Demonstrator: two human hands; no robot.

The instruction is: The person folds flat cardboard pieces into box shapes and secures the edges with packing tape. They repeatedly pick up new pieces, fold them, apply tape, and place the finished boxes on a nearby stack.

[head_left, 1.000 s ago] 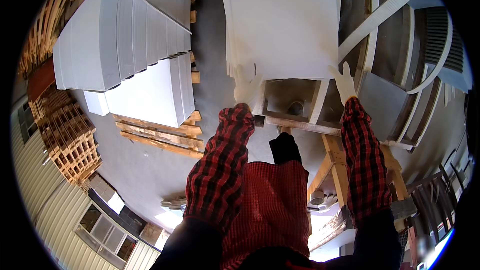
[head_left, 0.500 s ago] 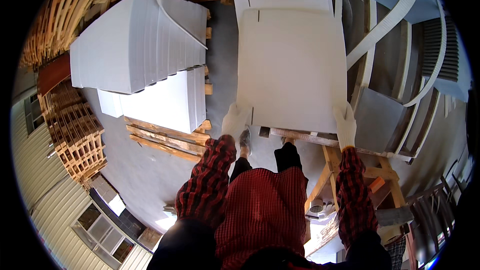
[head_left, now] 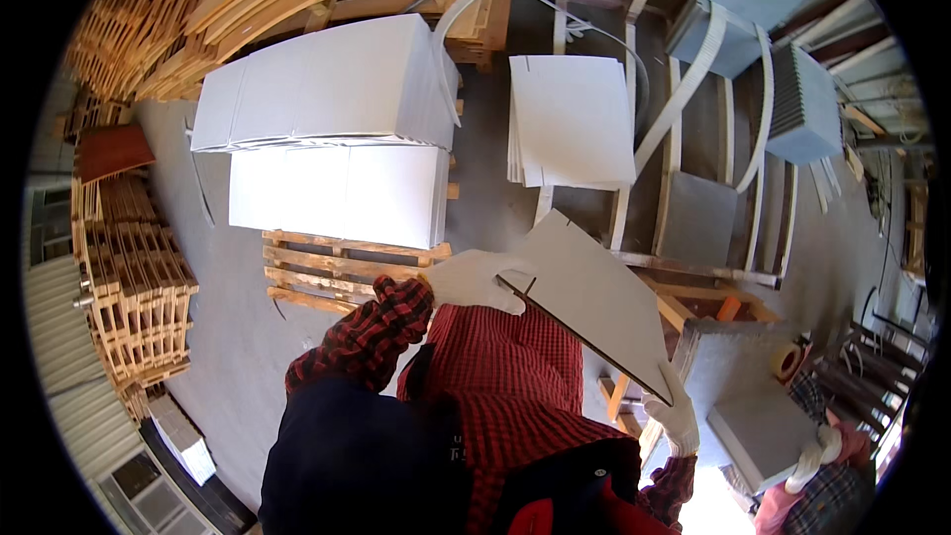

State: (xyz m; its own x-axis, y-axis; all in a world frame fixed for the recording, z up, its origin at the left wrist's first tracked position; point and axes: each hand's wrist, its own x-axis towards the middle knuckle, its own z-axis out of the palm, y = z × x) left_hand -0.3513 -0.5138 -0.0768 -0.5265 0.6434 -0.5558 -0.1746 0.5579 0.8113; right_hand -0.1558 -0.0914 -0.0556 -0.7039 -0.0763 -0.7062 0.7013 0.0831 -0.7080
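Between my two gloved hands a white cardboard sheet [head_left: 594, 287] is held in front of my apron, tilted, its dark edge running down to the right. Dark slits mark the corner by my left hand [head_left: 477, 281], which grips the sheet's left end with the thumb over it. My right hand [head_left: 676, 418] is closed on the lower right corner, its fingers partly hidden by the sheet. Beyond the held sheet, a low stack of similar white sheets [head_left: 573, 124] lies on a rail frame.
Large stacks of white cardboard [head_left: 337, 193] stand on a wooden pallet [head_left: 347, 263] at the left. Grey blocks of sheets [head_left: 802, 109] sit on the rails at right. At lower right, a co-worker's gloved hand [head_left: 817, 456] touches a grey board [head_left: 763, 426] near a tape roll [head_left: 789, 362].
The sheet has come off the stack toward my body and swung right, from flat to tilted. My right hand is lower and nearer. The view has turned, bringing the co-worker into sight.
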